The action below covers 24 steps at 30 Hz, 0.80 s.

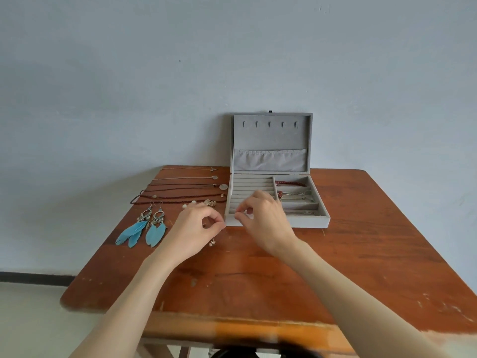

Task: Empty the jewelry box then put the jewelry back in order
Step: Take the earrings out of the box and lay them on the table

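the left hand [198, 226] has its thumb and first finger pinched together, and the right hand [260, 215] pinches the same way just beside it. whatever they hold is too small to make out, so i cannot tell if it is one little thing or two. a small gold earring [212, 242] lies on the table [361, 254] just under the left fingers.

right behind the right fingers is the grey jewelry box [277, 220], open with its lid standing up. its ring rows look bare. on the far side of the right fingers, the box's side pockets hold red beads [290, 183] and a thin bracelet [299, 196].

out past the left fingers lie two blue feather earrings [144, 227], and behind them a row of necklaces [185, 188] stretched out in lines.

the emptying step looks most of the way done, but the box is not empty yet. next, the pinched bit likely wants setting down by the other small earrings, gently so it does not roll. then the beads and bracelet need lifting out.
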Available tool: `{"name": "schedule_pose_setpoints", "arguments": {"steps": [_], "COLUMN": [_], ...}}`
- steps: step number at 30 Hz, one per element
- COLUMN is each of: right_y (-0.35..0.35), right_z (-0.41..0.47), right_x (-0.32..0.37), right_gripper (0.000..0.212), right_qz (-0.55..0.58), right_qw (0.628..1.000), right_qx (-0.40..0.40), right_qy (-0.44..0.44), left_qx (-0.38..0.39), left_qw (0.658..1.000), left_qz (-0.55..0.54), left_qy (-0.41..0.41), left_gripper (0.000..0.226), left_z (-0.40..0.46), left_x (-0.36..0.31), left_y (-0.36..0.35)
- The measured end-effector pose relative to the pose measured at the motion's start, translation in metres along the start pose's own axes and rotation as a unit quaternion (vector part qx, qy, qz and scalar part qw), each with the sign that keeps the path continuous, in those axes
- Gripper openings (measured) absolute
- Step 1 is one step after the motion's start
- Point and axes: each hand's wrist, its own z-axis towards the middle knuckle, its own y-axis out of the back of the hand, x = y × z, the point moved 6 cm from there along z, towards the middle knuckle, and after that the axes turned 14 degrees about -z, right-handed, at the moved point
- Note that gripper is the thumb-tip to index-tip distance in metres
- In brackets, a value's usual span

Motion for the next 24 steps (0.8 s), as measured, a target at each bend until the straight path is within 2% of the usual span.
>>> {"name": "schedule_pose_setpoints", "arguments": {"steps": [9,24], "right_y": [-0.036,-0.059], "right_z": [-0.022,-0.016], "right_x": [0.057,0.083], "right_gripper": [0.013,0.017], "right_qz": [0.018,-0.013], "right_qw": [0.998,0.997], "right_qx": [0.036,0.009], "right_qy": [0.058,0.075], "left_qx": [0.022,0.003], "left_qw": [0.994,0.996], "left_qz": [0.035,0.06], "left_qy": [0.1,0.065], "left_gripper": [0.008,0.01], "left_z": [-0.047,-0.042], "left_x": [0.044,0.058], "left_y": [0.046,0.051]}}
